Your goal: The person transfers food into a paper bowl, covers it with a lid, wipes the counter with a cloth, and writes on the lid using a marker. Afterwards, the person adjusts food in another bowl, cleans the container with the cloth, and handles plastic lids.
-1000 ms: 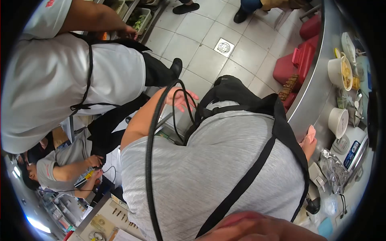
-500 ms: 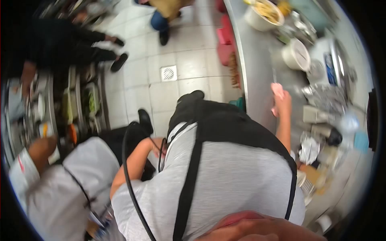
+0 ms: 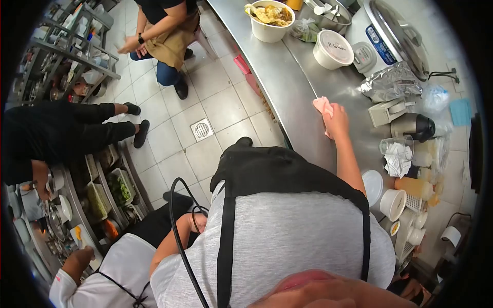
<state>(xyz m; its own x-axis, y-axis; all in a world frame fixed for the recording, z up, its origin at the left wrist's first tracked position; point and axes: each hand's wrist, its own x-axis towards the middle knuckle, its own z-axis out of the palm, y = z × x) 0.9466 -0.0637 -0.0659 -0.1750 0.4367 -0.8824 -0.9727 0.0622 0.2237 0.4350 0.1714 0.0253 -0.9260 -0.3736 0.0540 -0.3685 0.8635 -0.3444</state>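
My right hand [image 3: 336, 121] is closed on a pink cloth [image 3: 322, 106], which rests on the steel counter [image 3: 308, 134]. Beyond it stand a lidded white tub [image 3: 333, 49] and an open tub of food [image 3: 270, 21]. Foil [image 3: 390, 82] and a tape dispenser [image 3: 386, 112] lie to the right of the cloth. At my left side, my left hand [image 3: 199, 222] hangs low beside a black cable [image 3: 181, 241]; its fingers are mostly hidden.
A large cooker [image 3: 393, 38] stands at the counter's back. Sauce bottles [image 3: 415, 188] and small bowls line its right side. One co-worker in white [image 3: 120, 272] is close on my left, another in black stands by food trays [image 3: 120, 190], and a seated person [image 3: 164, 31] is ahead.
My body has turned toward the counter. My right hand, still on the pink cloth, now reaches farther forward over the steel. My left hand, spread earlier, has dropped to my side.
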